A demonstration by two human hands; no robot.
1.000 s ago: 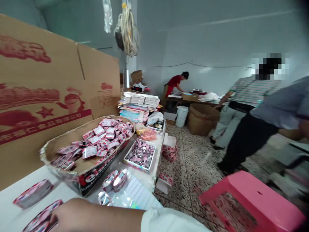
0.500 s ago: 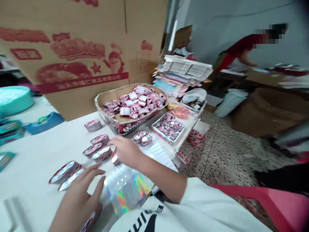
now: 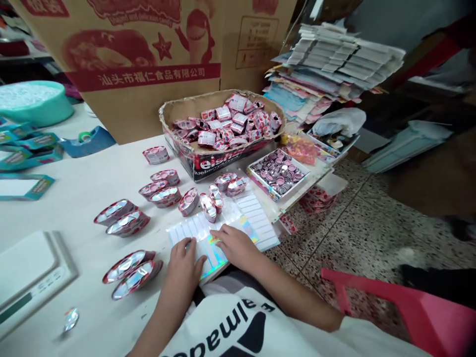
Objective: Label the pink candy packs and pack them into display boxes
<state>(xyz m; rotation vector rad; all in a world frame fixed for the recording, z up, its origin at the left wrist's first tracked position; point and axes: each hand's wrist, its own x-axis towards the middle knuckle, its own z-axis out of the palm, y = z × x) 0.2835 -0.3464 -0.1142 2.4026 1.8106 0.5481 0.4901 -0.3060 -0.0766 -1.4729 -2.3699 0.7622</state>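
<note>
A sheet of shiny holographic label strips point(image 3: 195, 225) lies at the table's front edge. My left hand point(image 3: 184, 265) rests on its left part, fingers laid on the sheet and thumb apart. My right hand point(image 3: 238, 248) is over the sheet's middle, fingers stretched toward the left hand and touching the strips. Whether a label is lifted under the fingertips I cannot tell. Just beyond the sheet stand small oval red-and-silver foil packets point(image 3: 208, 207). More such packets point(image 3: 165, 197) stand in groups to the left, including a pair point(image 3: 136, 277) beside my left hand.
A cut-down carton point(image 3: 193, 166) full of foil packets stands behind. Right of it is a shallow box point(image 3: 253, 173) of small round pink and silver pieces. A white scale point(image 3: 55, 277) sits at left, a blue tape dispenser point(image 3: 89, 144) farther back. Stacked papers point(image 3: 345, 54) rise at back right.
My right hand has drawn back from the packets onto the label sheet. My left hand has moved to the sheet's left part. The view has shifted, and two upright packets now show behind the sheet.
</note>
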